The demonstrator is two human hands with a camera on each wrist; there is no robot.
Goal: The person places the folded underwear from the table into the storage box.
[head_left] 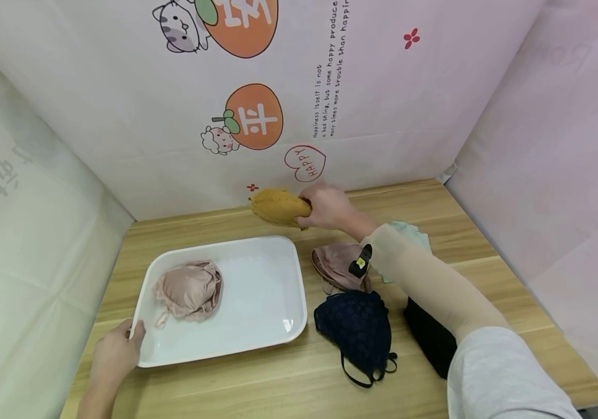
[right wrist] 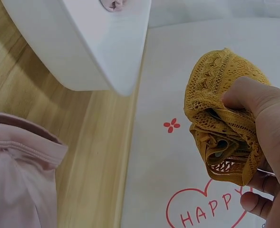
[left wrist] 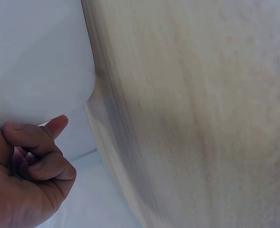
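1. Mustard lace bra (head_left: 278, 206): bunched, held up past the far right corner of the white tray (head_left: 257, 291), in front of the back sheet (head_left: 372, 105).
2. Long axis: roughly sideways in head view, free end points left, gripped end right, slight drop toward the right.
3. Hands: right hand (head_left: 327, 206) pinches the bra, thumb on the lace; left hand (head_left: 116, 352) grips the tray's near left corner.
4. Tray sits on the counter (head_left: 225, 393), pink satin bra (head_left: 189, 288) inside at left.
5. Counter: light wood grain. Right of tray: second pink bra (head_left: 338, 262), navy lace bra (head_left: 356, 326) with straps toward near edge, black item (head_left: 430, 334), mint cloth (head_left: 411, 233), last two partly behind right arm.
6. Room: whitish sheeting back and sides; back sheet printed with orange fruits, cartoon animals, red HAPPY heart (head_left: 305, 164).
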